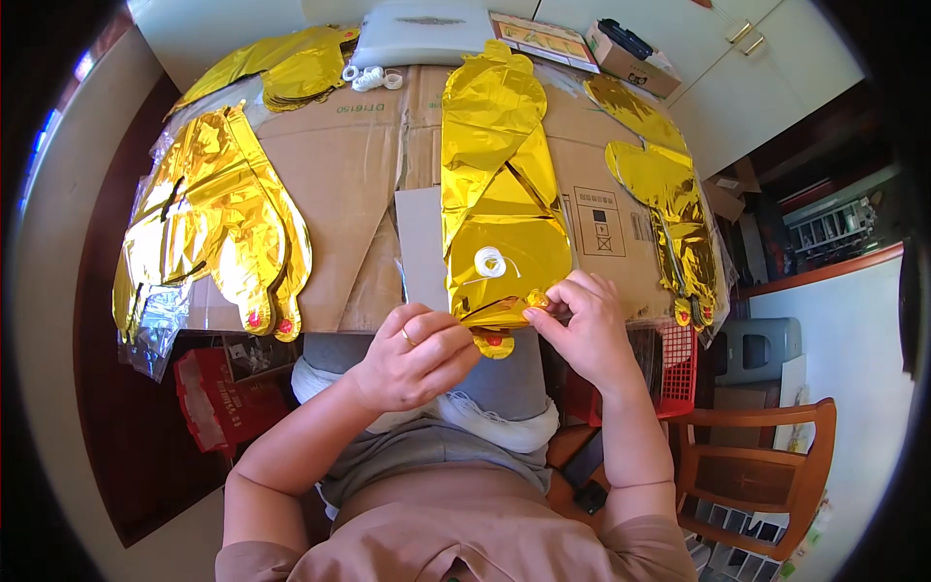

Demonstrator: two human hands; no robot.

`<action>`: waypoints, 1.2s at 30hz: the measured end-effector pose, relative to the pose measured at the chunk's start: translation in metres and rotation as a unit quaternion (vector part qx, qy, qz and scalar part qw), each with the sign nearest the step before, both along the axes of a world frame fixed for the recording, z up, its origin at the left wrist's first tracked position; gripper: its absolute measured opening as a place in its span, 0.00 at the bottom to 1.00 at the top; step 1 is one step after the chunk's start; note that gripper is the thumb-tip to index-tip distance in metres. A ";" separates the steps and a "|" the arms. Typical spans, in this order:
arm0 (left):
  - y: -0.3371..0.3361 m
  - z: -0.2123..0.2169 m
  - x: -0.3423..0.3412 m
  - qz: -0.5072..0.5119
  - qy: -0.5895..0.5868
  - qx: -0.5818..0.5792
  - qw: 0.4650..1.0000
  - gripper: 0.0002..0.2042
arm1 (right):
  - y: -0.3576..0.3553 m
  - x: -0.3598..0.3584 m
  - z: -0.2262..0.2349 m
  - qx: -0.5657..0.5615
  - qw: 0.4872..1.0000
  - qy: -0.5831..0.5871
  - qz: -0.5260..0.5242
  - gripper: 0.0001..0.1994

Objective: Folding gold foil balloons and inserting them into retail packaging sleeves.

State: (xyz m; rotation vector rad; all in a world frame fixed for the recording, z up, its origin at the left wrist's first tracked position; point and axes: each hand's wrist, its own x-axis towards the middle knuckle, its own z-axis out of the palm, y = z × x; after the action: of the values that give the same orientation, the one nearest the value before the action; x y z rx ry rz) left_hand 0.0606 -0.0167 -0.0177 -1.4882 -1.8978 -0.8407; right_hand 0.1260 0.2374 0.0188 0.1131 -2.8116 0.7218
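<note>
A flat, deflated gold foil balloon (499, 209) lies lengthwise in front of me, its rounded tab with a red mark hanging over the near edge of the cardboard. A small roll of white string (491, 262) rests on it, one loose end trailing. My right hand (580, 325) pinches a crumpled bit of gold foil at the balloon's near right corner between thumb and fingers. Beside the near left corner, my left hand (417, 354), with a ring on one finger, is closed; its fingertips are turned away, so what they grip is hidden.
Cardboard (339, 160) covers the table. More foil balloons lie at the left (218, 213), back left and right (669, 194). White string rolls (373, 78) sit near a pale case (422, 34). A box (630, 58) stands back right, a wooden chair (766, 466) at lower right.
</note>
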 end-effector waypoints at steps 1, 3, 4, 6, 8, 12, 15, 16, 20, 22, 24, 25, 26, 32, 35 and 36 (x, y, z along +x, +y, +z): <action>0.001 0.000 -0.002 0.015 -0.014 0.008 1.000 0.14 | 0.000 0.000 0.001 0.002 1.000 -0.001 0.002 0.12; 0.005 0.000 -0.005 0.046 -0.038 0.013 0.998 0.12 | 0.000 -0.001 0.002 0.004 1.000 -0.003 0.005 0.12; 0.007 0.000 -0.006 0.063 -0.049 0.010 0.997 0.12 | 0.000 -0.001 0.003 0.004 1.000 -0.005 0.006 0.13; 0.008 0.000 -0.007 0.078 -0.059 -0.009 0.995 0.12 | 0.001 -0.001 0.002 0.002 1.000 -0.009 0.005 0.13; 0.007 0.002 -0.007 0.076 -0.056 -0.040 0.995 0.13 | 0.001 -0.002 0.001 -0.001 1.000 -0.012 0.002 0.13; 0.006 0.001 -0.008 0.081 -0.040 -0.061 0.994 0.15 | 0.000 -0.001 0.002 -0.002 1.000 -0.013 -0.004 0.13; 0.004 0.004 -0.006 0.069 -0.060 -0.066 0.994 0.17 | -0.002 0.000 0.003 -0.024 0.999 -0.016 -0.024 0.12; 0.004 0.005 -0.005 0.063 -0.075 -0.066 0.993 0.18 | -0.004 0.002 0.002 -0.048 0.998 -0.019 -0.041 0.11; 0.002 0.004 -0.006 0.045 -0.106 -0.052 0.992 0.18 | -0.018 0.009 0.001 0.098 0.969 0.212 -0.076 0.09; 0.000 0.004 -0.007 0.043 -0.117 -0.053 0.991 0.17 | -0.026 0.017 0.006 0.155 0.960 0.232 0.002 0.09; 0.000 0.005 -0.008 0.036 -0.124 -0.051 0.990 0.16 | -0.033 0.020 0.006 0.185 0.948 0.242 0.096 0.09; 0.000 0.005 -0.008 0.035 -0.126 -0.050 0.990 0.16 | -0.033 0.021 0.000 0.194 0.946 0.225 0.128 0.09; -0.001 0.006 -0.009 0.034 -0.128 -0.049 0.990 0.16 | -0.034 0.018 -0.001 0.204 0.944 0.217 0.140 0.09; 0.000 0.018 -0.015 0.027 -0.090 -0.096 0.991 0.14 | -0.033 0.004 0.003 0.233 0.937 0.172 0.197 0.12; 0.000 0.033 -0.017 0.020 -0.026 -0.172 0.985 0.12 | -0.034 0.000 0.002 0.214 0.941 0.178 0.193 0.10; 0.001 0.033 -0.017 0.018 -0.011 -0.183 0.983 0.12 | -0.035 -0.001 0.003 0.207 0.945 0.170 0.190 0.09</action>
State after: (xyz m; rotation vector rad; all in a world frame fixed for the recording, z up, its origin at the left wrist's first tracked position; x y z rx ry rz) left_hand 0.0441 -0.0157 0.0152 -1.6515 -2.1751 -0.5095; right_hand 0.1251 0.2025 0.0214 0.7891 -2.5764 0.1393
